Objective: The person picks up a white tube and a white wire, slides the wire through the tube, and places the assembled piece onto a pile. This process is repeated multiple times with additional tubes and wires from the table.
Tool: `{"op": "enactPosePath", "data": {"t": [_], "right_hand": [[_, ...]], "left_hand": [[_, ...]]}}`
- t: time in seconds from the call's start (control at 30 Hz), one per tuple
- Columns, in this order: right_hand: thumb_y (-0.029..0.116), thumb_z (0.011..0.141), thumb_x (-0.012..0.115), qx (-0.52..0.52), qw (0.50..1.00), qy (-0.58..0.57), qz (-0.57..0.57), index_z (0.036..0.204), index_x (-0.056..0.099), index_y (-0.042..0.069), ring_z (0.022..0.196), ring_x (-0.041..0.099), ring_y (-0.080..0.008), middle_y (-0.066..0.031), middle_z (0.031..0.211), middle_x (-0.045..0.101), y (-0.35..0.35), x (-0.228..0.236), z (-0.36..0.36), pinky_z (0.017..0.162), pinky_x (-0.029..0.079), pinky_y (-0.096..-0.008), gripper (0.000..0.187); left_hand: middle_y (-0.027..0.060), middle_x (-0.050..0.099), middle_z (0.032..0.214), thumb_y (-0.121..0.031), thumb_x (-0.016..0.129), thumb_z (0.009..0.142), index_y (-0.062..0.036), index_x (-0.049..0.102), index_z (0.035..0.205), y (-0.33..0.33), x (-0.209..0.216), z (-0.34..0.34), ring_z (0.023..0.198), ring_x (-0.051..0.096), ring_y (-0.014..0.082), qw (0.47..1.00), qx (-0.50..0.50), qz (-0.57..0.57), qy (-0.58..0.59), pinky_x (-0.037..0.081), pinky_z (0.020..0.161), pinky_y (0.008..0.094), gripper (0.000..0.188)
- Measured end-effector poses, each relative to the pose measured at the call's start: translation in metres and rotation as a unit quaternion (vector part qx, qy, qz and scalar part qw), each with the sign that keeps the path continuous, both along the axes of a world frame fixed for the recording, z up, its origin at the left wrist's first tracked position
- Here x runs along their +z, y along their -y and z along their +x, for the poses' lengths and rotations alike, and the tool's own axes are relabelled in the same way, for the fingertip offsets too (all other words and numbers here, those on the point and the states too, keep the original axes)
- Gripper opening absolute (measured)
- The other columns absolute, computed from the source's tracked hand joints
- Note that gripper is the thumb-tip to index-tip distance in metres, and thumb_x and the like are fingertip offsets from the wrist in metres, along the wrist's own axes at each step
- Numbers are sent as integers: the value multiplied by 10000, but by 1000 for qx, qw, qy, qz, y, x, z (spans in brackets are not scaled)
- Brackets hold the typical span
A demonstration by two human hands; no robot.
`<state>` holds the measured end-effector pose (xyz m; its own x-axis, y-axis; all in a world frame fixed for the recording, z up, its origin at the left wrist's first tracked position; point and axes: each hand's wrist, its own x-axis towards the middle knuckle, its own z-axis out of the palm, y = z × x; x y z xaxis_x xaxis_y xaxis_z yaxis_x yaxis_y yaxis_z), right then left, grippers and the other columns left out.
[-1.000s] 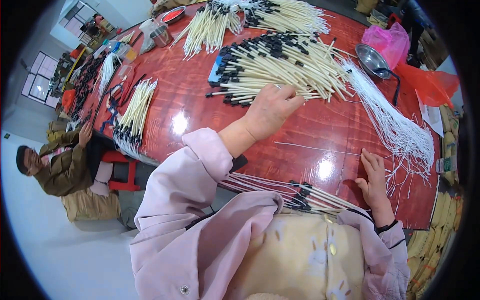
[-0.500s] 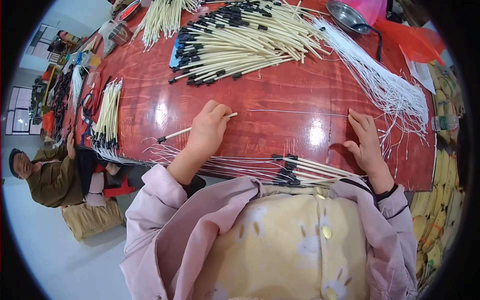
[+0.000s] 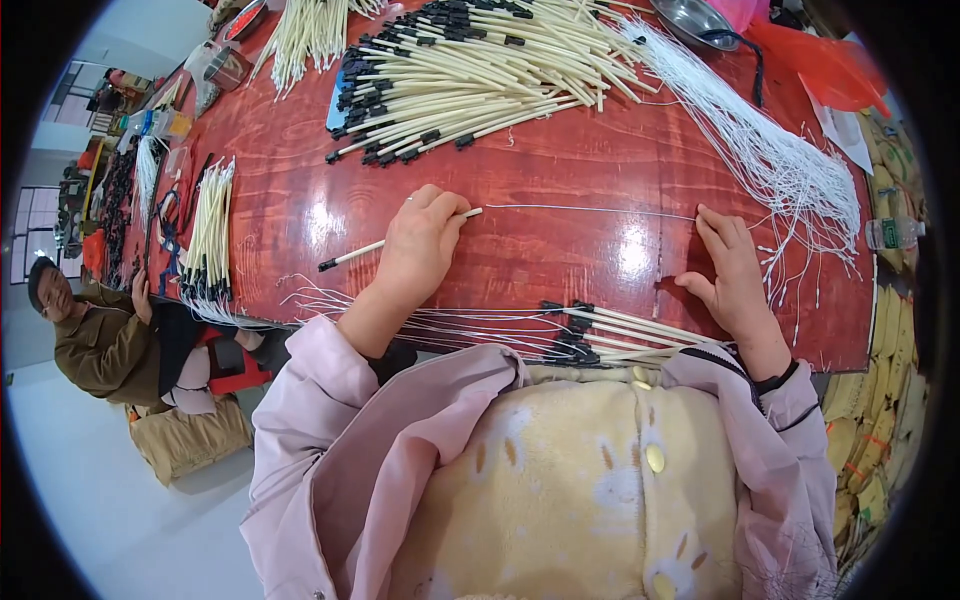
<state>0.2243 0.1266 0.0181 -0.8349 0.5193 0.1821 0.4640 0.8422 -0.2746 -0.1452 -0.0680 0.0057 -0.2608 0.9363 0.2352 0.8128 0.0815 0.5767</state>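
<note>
"What's changed on the red tabletop?"
"Right hand spread; left hand closed round a pale, black-ended stick."
"Meaning?"
"The stick's bare tip has neared the white string running to the right fingertips; they almost meet."

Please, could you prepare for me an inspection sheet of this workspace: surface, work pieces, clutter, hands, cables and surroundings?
Surface: red, glossy table, reflecting light.
Work pieces: pale stick with black end; white string stretched out near its other tip, contact unclear.
Clutter: large stick pile, white string bundle, metal bowl.
Hands: left hand grips the stick; right hand has fingertips at the string, thumb apart.
Cables: nothing clearly seen; black strip by the bowl, nature unclear.
Surroundings: seated person at left.
</note>
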Motion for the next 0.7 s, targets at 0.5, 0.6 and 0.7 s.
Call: {"op": "enactPosePath", "data": {"t": [0.5,0.6,0.7], "right_hand": [[591,764,740,-5,999,30,37,1324,547,-99,1184,520,-399,-203,1361,539,5,4,-6,1042,426,-470,909],[574,753,753,-4,999,34,37,1324,547,-99,1185,519,-398,-200,1358,541,5,5,-7,1045,424,-470,906],[560,746,763,-4,999,36,37,1322,549,-99,1185,519,-398,-197,1355,543,4,6,-5,1048,420,-470,901]], "left_hand": [[173,633,931,-43,643,916,-20,679,991,-8,0,-3,890,624,394,999,-12,15,-28,505,778,436,87],[171,632,933,-42,642,915,-21,680,995,-8,0,-2,893,623,393,999,-16,16,-29,505,780,437,91],[171,632,937,-39,642,913,-22,681,1000,-9,0,0,901,622,391,999,-19,21,-30,505,781,437,97]]}}
